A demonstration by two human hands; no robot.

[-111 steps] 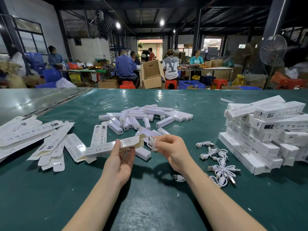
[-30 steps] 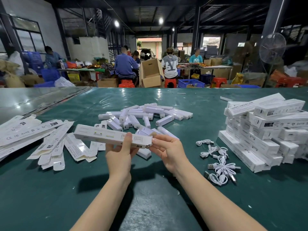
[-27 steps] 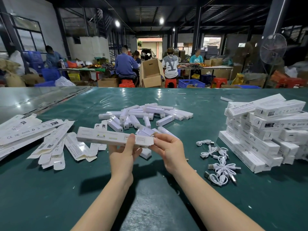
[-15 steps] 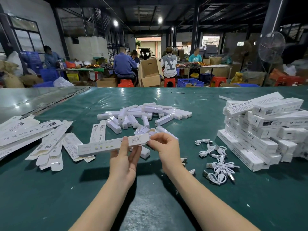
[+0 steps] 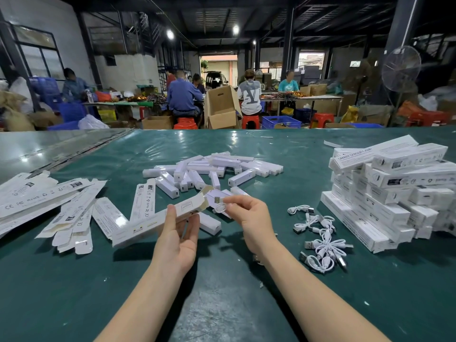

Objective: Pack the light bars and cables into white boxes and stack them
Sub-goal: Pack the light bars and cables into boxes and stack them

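Your left hand (image 5: pixel 179 239) gripped the long white cardboard box (image 5: pixel 158 219), its open end tilted toward 2 o'clock, apparently so your right hand (image 5: pixel 249 213), pinching a coiled white cable (image 5: pixel 220 208), could feed it in.

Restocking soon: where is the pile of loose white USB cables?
Head view: the white USB cables lie on the green table, right of the right hand, left of the stacked white boxes.
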